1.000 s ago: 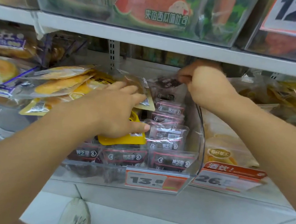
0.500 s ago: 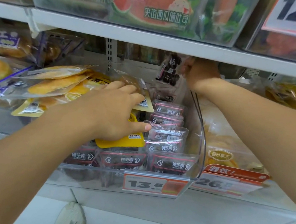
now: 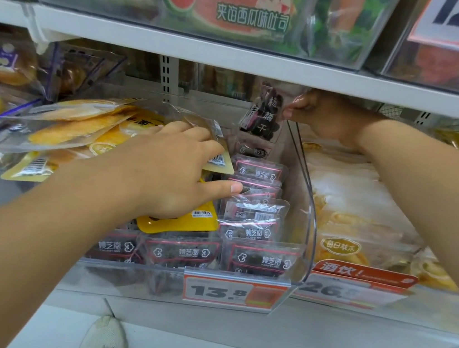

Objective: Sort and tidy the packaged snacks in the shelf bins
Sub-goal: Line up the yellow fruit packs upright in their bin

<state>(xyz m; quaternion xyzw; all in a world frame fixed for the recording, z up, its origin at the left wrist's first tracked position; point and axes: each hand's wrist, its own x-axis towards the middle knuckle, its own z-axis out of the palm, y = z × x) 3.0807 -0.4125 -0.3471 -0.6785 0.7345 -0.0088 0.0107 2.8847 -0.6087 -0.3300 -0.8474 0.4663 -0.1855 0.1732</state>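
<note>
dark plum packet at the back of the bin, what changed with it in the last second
The right hand lifted the dark plum packet from flat among the rear packets to hanging upright just under the shelf, its fingers pinching the packet's top edge. The left hand stayed pressed on the yellow packets, and the clear bin and its rows did not shift.

A clear plastic bin (image 3: 309, 213) sits on the middle shelf, with a price tag reading 13.8 (image 3: 233, 292) on its front wall. Small clear packets of dark dried fruit (image 3: 253, 229) lie inside it in rows, front to back. A yellow flat packet (image 3: 178, 221) lies on top of them at the left, under the left hand (image 3: 176, 172). The right hand (image 3: 326, 116) is at the back of the bin, just under the upper shelf (image 3: 238, 56), holding one dark fruit packet (image 3: 265, 111) up above the rows. Bread bags (image 3: 358, 208) lie to the right of the bin.
</note>
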